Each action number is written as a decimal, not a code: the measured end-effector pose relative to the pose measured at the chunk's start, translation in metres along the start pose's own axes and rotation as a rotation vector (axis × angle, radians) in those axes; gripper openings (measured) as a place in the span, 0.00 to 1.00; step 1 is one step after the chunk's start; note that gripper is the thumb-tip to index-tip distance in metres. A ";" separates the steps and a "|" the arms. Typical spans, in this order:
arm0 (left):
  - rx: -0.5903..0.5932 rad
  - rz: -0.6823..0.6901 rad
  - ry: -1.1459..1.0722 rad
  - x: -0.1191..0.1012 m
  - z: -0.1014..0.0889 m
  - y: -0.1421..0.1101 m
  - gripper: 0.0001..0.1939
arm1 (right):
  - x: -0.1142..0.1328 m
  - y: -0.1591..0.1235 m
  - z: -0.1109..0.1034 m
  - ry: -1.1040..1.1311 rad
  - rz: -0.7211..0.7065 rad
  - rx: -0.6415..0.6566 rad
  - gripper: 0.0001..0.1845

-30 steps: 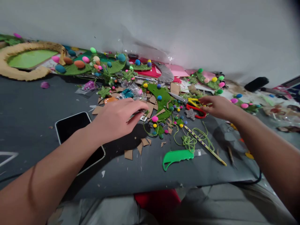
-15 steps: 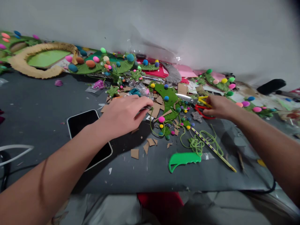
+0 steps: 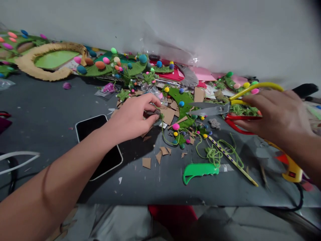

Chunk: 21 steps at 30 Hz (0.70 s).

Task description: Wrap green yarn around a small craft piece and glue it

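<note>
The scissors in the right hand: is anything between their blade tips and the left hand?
Nothing visible blocks the air between the scissors and left hand. A green strand runs down from that hand; cardboard scraps and a green crescent lie below.

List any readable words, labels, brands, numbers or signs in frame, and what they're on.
No text can be read.
White scrap by the cardboard pieces: any print too small to read.
Scissors in the right hand: any blade marking too blurred.
Glue gun: any mark on its red switch too small.
Phone: black screen, no text seen.
</note>
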<state>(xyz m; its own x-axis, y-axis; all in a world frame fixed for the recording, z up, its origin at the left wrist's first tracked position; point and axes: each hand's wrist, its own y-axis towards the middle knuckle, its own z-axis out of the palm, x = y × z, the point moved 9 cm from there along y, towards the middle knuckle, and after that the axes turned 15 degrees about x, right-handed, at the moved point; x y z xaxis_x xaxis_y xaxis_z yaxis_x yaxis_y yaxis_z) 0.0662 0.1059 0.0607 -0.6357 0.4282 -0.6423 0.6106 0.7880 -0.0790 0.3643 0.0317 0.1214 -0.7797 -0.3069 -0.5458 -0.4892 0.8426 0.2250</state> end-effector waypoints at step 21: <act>0.111 0.061 -0.275 0.004 0.017 0.002 0.21 | 0.059 0.026 -0.048 -0.003 -0.190 -0.294 0.17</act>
<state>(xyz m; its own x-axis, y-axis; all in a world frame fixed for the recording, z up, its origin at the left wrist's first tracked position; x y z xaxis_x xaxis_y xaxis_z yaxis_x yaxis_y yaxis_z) 0.0729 0.1018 0.0453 -0.4533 0.3254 -0.8299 0.7015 0.7046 -0.1070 0.2870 0.0140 0.1334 -0.6627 -0.4449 -0.6024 -0.7177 0.6070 0.3412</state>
